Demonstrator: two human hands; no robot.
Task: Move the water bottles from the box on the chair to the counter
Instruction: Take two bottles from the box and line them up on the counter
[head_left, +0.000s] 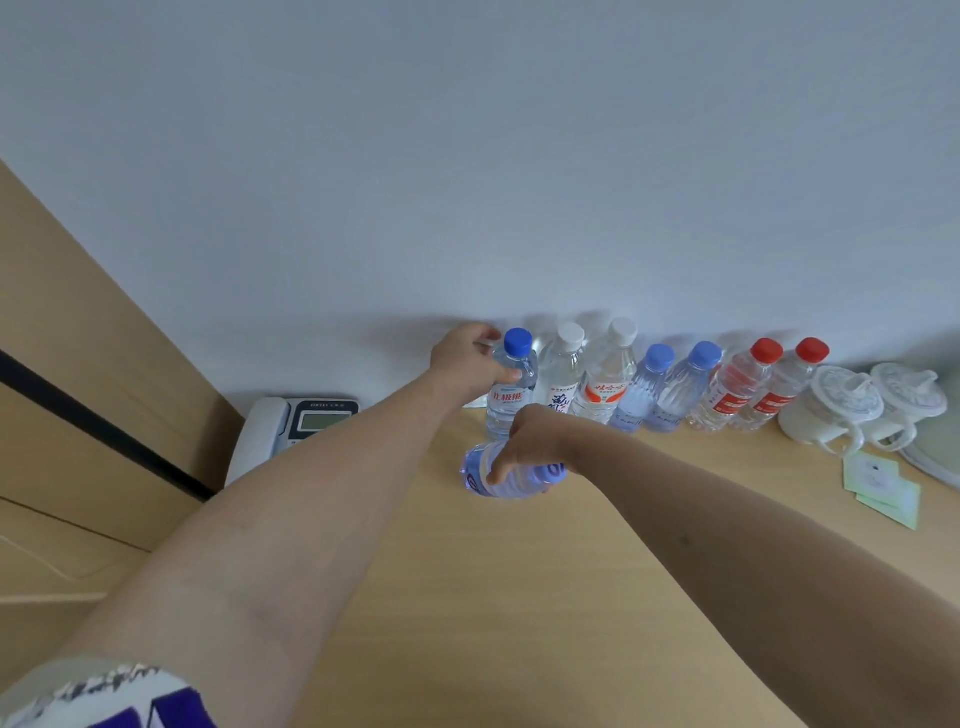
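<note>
Several water bottles stand in a row along the wall on the wooden counter (519, 597). My left hand (467, 364) grips the leftmost one, a blue-capped bottle (511, 395), which stands upright. My right hand (535, 441) holds a second blue-capped bottle (511, 475) lying on its side just above the counter, in front of the row. To the right are two white-capped bottles (563, 369), two pale blue-capped ones (649, 389) and two red-capped ones (737, 384). The box and the chair are out of view.
A white desk phone (291, 423) sits at the left against the wall. Two white lidded cups (841, 410) stand right of the bottles, with small paper packets (883, 488) in front of them. A wooden panel (78, 364) closes off the left side.
</note>
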